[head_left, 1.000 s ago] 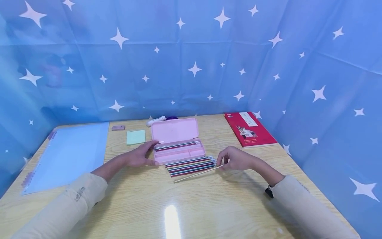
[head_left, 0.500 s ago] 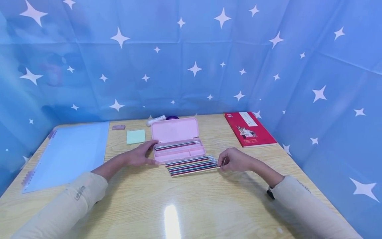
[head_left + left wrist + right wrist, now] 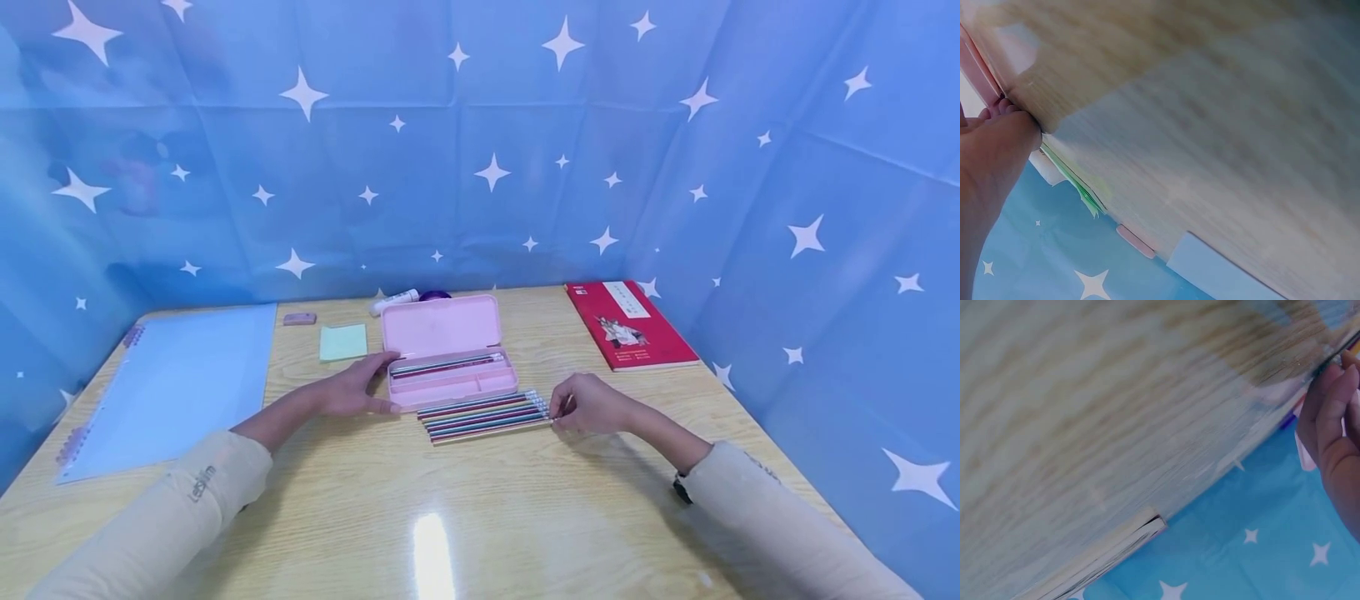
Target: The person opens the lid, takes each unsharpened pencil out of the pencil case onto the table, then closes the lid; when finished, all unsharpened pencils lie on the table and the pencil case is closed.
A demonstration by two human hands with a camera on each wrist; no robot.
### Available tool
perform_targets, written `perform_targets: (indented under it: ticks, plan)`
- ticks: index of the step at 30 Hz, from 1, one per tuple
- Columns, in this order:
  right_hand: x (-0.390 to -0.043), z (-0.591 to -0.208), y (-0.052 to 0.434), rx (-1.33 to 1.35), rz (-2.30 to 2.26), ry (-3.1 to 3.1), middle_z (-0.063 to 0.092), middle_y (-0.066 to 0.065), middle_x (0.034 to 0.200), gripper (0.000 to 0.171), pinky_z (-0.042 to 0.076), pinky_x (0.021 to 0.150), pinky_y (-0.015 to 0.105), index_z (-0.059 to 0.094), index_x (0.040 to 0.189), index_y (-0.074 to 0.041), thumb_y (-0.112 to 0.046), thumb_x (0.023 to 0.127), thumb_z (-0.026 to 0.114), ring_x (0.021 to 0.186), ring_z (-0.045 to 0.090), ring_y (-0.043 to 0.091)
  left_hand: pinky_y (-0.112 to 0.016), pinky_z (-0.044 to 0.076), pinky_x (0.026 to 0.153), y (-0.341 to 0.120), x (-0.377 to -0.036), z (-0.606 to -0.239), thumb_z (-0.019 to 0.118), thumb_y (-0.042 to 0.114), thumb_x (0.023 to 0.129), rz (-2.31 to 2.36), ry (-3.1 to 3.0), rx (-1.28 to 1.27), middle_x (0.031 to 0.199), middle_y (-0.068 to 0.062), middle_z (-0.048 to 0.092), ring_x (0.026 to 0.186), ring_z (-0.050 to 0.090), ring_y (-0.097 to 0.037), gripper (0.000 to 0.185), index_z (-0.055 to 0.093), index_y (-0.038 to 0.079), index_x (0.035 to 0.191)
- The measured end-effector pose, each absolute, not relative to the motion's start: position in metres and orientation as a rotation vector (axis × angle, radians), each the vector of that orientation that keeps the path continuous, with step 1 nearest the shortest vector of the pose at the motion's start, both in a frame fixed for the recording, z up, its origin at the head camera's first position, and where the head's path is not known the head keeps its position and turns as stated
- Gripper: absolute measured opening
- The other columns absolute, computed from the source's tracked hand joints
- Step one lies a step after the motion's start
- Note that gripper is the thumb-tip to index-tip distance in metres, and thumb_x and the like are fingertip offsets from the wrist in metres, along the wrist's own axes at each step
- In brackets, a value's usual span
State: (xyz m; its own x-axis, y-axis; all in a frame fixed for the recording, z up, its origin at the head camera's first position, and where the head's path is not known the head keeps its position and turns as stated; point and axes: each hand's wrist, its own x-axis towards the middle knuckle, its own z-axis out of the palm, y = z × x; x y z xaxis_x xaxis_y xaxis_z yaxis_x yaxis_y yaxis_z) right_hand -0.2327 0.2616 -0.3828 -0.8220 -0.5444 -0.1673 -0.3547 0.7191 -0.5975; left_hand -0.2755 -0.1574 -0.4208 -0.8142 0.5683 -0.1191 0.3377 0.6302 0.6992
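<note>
Left hand (image 3: 351,393): fingers relaxed, resting against the left end of the open pink pencil case (image 3: 450,367)
Right hand (image 3: 592,404): fingers pinch the nearest pencil's end
Pencils (image 3: 483,415): row on bench (image 3: 480,517), just before case
Progress: few pencils inside, most outside

Lighting: bright, even, from overhead; a white glare streak on the glossy table (image 3: 431,550), nearer the camera than the pencil case (image 3: 448,354). Shadows: soft and faint. Head view: sharp near the case, with wide-angle bowing toward the backdrop edges. Both wrist views: heavily blurred, with smeared wood grain, out of focus.
</note>
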Motion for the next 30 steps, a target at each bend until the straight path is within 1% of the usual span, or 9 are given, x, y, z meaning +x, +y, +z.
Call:
perform_targets:
  ticks: [9,17,30]
  plan:
    - [-0.2323,-0.3864,0.2634,-0.723,-0.804,2.591,0.065,-0.003,0.083,0.009,0.053,0.069,0.024,0.072,0.088,-0.01,-0.006,0.084,0.079,0.077,0.059,0.015,-0.05,0.017,0.121,-0.1567,-0.2748,-0.4193,0.078,0.046,0.083,1.011,2.512,0.728,0.162,-0.02,0.018,0.149,0.015,-0.038,0.106,0.015,0.004,0.157]
    - [-0.2331,-0.3912,0.2627,-0.666,-0.797,2.618,0.06,-0.001,0.081,0.019,0.051,0.066,0.023,0.063,0.094,-0.009,-0.008,0.084,0.079,0.075,0.056,0.015,-0.05,0.018,0.121,-0.1567,-0.2748,-0.421,0.078,0.047,0.083,1.003,2.509,0.732,0.162,-0.021,0.017,0.149,0.016,-0.038,0.107,0.014,0.003,0.157]
    - [-0.2336,-0.3902,0.2601,-0.698,-0.772,2.636,0.062,-0.002,0.082,0.014,0.051,0.068,0.025,0.066,0.091,-0.01,-0.01,0.084,0.079,0.076,0.058,0.015,-0.051,0.018,0.12,-0.1564,-0.2739,-0.4203,0.079,0.045,0.083,1.006,2.514,0.731,0.161,-0.021,0.019,0.149,0.016,-0.039,0.106,0.015,0.003,0.157]
